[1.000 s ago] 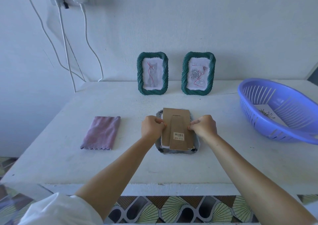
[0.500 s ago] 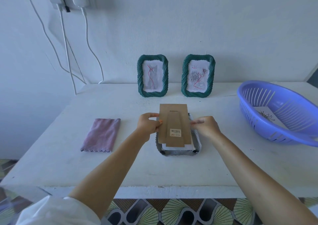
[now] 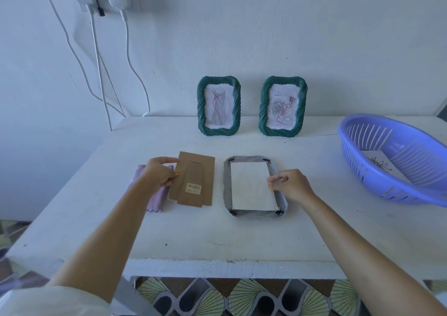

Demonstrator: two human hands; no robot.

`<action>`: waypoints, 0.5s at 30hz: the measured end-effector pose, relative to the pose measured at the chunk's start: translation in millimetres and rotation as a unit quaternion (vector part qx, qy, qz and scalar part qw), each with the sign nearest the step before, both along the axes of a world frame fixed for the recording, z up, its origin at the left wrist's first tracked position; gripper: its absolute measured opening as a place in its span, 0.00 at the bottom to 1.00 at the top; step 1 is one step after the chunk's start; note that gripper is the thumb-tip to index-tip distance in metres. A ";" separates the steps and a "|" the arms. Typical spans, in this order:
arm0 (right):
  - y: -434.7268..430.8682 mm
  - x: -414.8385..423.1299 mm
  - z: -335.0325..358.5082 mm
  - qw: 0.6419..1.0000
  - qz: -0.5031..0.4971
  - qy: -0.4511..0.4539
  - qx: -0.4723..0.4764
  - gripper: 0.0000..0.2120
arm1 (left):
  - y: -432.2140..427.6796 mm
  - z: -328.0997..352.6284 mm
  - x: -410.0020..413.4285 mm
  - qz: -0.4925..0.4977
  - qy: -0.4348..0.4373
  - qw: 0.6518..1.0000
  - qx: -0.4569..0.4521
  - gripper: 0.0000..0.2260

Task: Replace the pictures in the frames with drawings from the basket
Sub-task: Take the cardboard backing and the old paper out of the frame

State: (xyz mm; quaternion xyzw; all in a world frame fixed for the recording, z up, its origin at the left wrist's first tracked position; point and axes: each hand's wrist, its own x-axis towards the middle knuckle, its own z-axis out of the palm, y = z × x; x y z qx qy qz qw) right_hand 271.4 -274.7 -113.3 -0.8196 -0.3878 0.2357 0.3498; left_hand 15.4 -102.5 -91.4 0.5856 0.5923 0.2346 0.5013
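Left to right. One purple cloth [image 3: 154, 200] lies flat on the tabletop [image 3: 217, 233], partly hidden under my left hand [image 3: 158, 175]. That hand's fingers pinch the left edge of the single brown backing board [image 3: 193, 182], holding it aside so that the opened frame is uncovered; whether its lower edge touches the tabletop I cannot tell. Behind, against the wall, stands the left green frame [image 3: 219, 106], with a cat drawing. Centre: the grey frame [image 3: 254, 214] lies face down so its back can be worked on, and the white sheet [image 3: 250, 185], the picture's back, sits exposed in its recess, ready, I judge, to come out. Behind it stands the right green frame [image 3: 283, 106], with a rose drawing. My right hand [image 3: 294, 186] rests at the sheet's right edge, thumb and forefinger narrow; whether they already grip the paper I cannot tell. Far right, one blue basket [image 3: 362, 131] holds one visible drawing [image 3: 379, 165], within reach for the swap. Count: three frames, one board, one cloth, one basket.
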 end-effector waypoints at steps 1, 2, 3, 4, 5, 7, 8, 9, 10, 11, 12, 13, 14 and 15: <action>0.3 0.1 -0.7 1.000 -0.004 0.004 0.002 0.08 | 2.2 -3.5 -2.2 -0.001 0.007 1.000 -0.004 0.17; 0.5 0.0 -1.3 1.000 -0.007 0.008 0.004 0.08 | 3.4 -6.3 -3.0 -0.005 0.015 1.000 -0.006 0.18; 0.6 -0.2 -1.8 1.000 -0.010 0.011 0.006 0.08 | 4.1 -9.6 -3.1 -0.009 0.026 1.000 -0.004 0.18; 0.6 -0.2 -2.3 1.000 -0.012 0.013 0.008 0.08 | 4.4 -11.5 -2.9 -0.013 0.040 0.999 0.004 0.17; 0.9 -0.1 -2.6 1.000 -0.014 0.016 0.009 0.08 | 5.2 -13.6 -2.1 -0.017 0.054 0.998 0.017 0.17; 0.8 0.2 -2.4 1.000 -0.016 0.020 0.008 0.08 | 5.0 -16.0 0.7 -0.021 0.086 0.995 0.046 0.15; 0.5 0.4 -2.2 1.000 -0.016 0.021 0.007 0.08 | 3.3 -15.8 2.4 -0.023 0.105 0.992 0.063 0.13; 0.7 0.5 -2.1 1.000 -0.017 0.021 0.006 0.08 | 1.4 -16.0 4.0 -0.031 0.128 0.988 0.083 0.12; 0.7 0.6 -2.3 1.000 -0.018 0.022 0.005 0.08 | -1.4 -15.7 5.4 -0.043 0.152 0.982 0.105 0.11; 0.8 0.6 -2.4 1.000 -0.019 0.023 0.006 0.08 | -4.0 -15.5 6.7 -0.054 0.173 0.975 0.127 0.11; 0.8 0.6 -2.4 0.999 -0.020 0.024 0.006 0.08 | -6.8 -14.8 8.0 -0.063 0.187 0.970 0.143 0.10; 1.0 0.5 -2.2 0.999 -0.021 0.025 0.005 0.08 | -9.1 -14.5 9.3 -0.069 0.197 0.966 0.154 0.09; 1.2 0.6 -1.9 0.999 -0.020 0.027 0.003 0.08 | -12.0 -13.7 10.5 -0.072 0.206 0.962 0.162 0.09; 1.4 0.9 -1.5 0.999 -0.018 0.028 -0.001 0.08 | -13.8 -13.8 11.7 -0.073 0.217 0.959 0.168 0.09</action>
